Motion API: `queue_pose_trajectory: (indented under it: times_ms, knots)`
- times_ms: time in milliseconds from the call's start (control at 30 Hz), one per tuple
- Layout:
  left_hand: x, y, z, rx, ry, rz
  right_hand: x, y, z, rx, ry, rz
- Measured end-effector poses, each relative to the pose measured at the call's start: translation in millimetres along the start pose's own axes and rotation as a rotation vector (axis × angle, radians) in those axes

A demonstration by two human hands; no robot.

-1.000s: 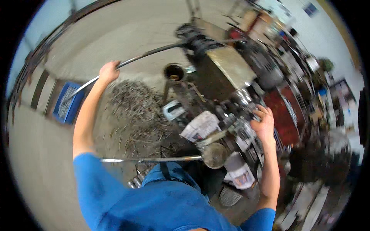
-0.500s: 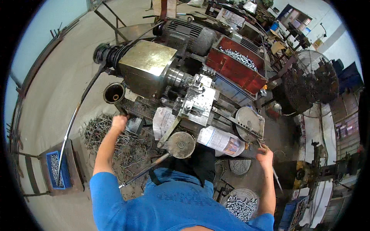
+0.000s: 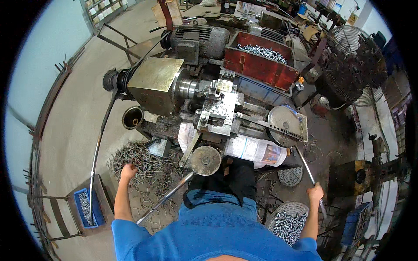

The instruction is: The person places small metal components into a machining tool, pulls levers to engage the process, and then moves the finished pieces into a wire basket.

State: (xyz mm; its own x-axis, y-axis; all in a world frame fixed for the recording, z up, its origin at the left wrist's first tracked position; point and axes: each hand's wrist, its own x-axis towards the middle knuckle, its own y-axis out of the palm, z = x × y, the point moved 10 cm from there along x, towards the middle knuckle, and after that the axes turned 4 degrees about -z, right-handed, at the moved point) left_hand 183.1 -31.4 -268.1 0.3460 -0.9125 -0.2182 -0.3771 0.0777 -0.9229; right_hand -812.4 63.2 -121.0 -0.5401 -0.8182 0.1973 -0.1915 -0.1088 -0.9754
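My right hand (image 3: 315, 192) is wrapped around a long metal lever (image 3: 306, 166), which slants down from the right end of a small lathe (image 3: 154, 91). Over a tangled heap of metal shavings (image 3: 143, 158), my left hand (image 3: 128, 171) is closed; whatever it may hold is hidden. Beside that hand, a small grey metal box (image 3: 160, 148) hangs at the machine's front. The lathe's tool slide (image 3: 221, 108) sits mid-machine, oily and flecked with chips. A round handwheel (image 3: 206, 161) faces me in front of it.
Behind the lathe, a red bin (image 3: 257, 65) holds many small shiny metal parts. More parts lie in a round basket (image 3: 289, 222) by my right arm and a blue crate (image 3: 89, 209) at far left. A large fan (image 3: 352, 65) stands at right.
My right hand has moved down and outward, and the lever now slopes more steeply. My left hand has drawn back from the machine's front. The view has shifted too.
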Motion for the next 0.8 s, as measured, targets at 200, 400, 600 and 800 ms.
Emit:
queue_pose_trajectory:
  times_ms: [200, 400, 600, 800]
  knots:
    - [-84, 66, 70, -0.252, -0.419, 0.474, -118, -48, 81, 0.286, 0.174, 0.195]
    - [-43, 52, 27, -0.319, -0.205, 0.318, -153, -45, 119, 0.511, 0.139, 0.176]
    - [5, 16, -74, -0.152, 0.06, 0.157, -155, -45, 122, 0.52, 0.142, 0.217]
    - [37, 2, -110, -0.123, 0.188, 0.034, -96, -28, 50, 0.072, 0.084, 0.13]
